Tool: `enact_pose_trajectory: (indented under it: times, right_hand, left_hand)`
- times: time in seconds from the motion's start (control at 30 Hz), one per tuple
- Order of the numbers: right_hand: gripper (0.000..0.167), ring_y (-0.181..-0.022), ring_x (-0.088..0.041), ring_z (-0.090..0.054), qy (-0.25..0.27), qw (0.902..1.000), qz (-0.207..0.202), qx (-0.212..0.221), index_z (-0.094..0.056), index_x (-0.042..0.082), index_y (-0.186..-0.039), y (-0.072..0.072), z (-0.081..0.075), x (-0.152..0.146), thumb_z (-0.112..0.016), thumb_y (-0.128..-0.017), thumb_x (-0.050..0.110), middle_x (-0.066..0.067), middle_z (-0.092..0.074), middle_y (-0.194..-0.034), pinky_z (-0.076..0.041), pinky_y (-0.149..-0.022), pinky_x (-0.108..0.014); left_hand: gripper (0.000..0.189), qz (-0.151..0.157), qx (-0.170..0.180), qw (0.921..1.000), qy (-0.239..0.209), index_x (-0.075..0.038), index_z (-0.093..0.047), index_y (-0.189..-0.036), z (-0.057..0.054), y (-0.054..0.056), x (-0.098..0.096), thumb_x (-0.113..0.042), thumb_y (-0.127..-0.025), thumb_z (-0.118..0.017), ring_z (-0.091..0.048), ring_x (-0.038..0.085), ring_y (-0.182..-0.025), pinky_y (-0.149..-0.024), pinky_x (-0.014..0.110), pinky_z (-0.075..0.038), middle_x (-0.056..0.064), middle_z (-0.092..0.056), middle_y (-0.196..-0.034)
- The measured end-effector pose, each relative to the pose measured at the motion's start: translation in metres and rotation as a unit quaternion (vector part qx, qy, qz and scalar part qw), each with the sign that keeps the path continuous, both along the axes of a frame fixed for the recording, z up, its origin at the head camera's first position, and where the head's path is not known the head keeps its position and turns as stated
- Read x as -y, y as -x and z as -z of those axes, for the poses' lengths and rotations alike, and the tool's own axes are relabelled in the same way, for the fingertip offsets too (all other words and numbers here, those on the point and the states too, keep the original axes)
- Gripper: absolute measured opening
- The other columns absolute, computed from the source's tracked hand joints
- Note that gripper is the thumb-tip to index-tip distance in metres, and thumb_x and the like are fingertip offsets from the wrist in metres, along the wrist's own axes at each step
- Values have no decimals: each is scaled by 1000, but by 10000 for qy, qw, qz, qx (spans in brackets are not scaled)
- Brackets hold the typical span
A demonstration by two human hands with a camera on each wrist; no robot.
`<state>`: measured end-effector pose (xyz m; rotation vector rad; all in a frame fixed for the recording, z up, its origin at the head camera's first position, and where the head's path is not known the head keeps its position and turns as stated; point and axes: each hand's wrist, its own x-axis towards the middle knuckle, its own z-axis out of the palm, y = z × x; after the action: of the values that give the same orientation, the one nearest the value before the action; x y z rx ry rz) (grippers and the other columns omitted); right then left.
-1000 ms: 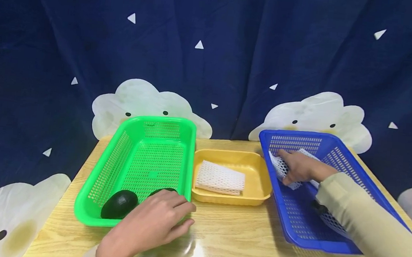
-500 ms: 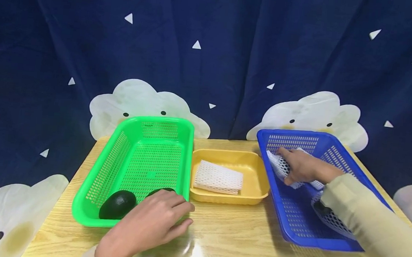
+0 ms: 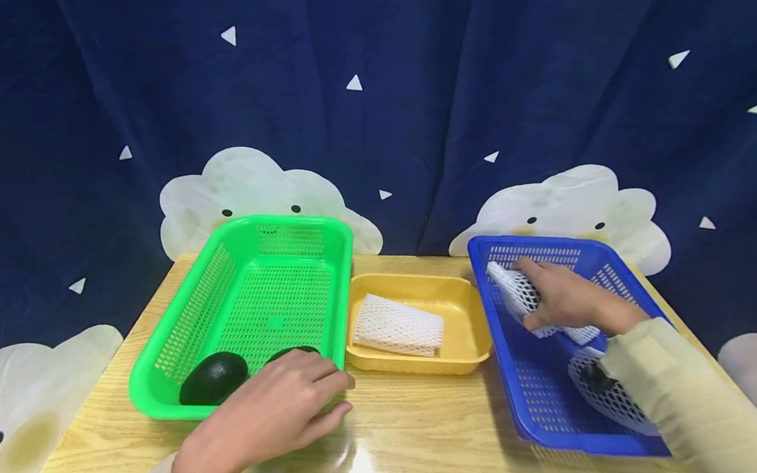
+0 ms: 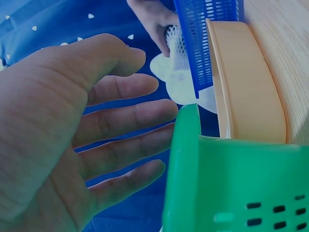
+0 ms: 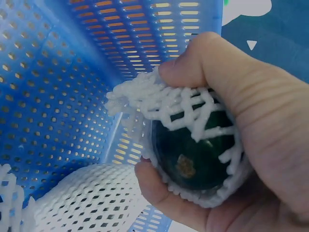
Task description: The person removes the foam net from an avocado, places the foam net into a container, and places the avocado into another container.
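Note:
My right hand [image 3: 565, 298] grips a dark avocado [image 5: 193, 154] wrapped in a white foam net, at the left side of the blue basket [image 3: 593, 443]. In the right wrist view, thumb and fingers curl round the net [image 5: 145, 99], and dark green skin shows through its open end. Another netted avocado [image 3: 614, 396] lies in the basket, partly behind my sleeve. My left hand [image 3: 276, 408] hovers loosely at the front of the green basket [image 3: 337, 300], fingers apart and holding nothing. Two bare avocados lie there: one in full view [image 3: 214, 378], the other [image 3: 295, 351] mostly behind that hand.
Between the two baskets stands a yellow tray [image 3: 417, 365] with a flat white foam net [image 3: 401, 325] in it. All three containers stand on a wooden table [image 3: 429, 429]. A dark blue curtain [image 3: 389, 117] hangs behind the table.
My right hand has risen a little with the netted avocado, uncovering more of the basket and the nets below. The left hand keeps its place. The view has shifted slightly.

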<state>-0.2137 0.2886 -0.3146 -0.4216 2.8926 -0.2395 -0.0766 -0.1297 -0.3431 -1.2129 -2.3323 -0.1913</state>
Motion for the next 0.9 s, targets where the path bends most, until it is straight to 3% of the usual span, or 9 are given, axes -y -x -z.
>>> enact_pose_trajectory:
  times: [0.27,0.53,0.9]
  right_hand:
    - [92,-116,-36,-61,198,9993,-217,-209,-40,9,-151,-17,-1,8,-89,-75,21,-26,-56,-140,-54,-97,-59]
    - [92,-119,-38,-61,135,9958,-528,-729,-42,2,-148,-30,-5,17,-88,-72,23,-26,-59,-138,-53,-99,-58]
    - [92,-113,-33,-62,211,9963,-446,-710,-42,10,-149,-45,-19,19,-89,-72,23,-23,-60,-136,-55,-95,-57]
  left_hand:
    - [13,7,37,10000,-3,-21,-66,-88,1,0,0,-26,-87,-78,-55,6,-70,-76,25,-54,-12,-59,-76]
    - [12,65,-4,10000,-24,-20,-66,-87,2,1,1,-25,-86,-78,-55,5,-69,-76,25,-53,-11,-58,-75]
    - [14,24,37,10000,48,-20,-67,-89,1,0,0,-28,-87,-79,-59,6,-72,-79,26,-55,-11,-62,-78]
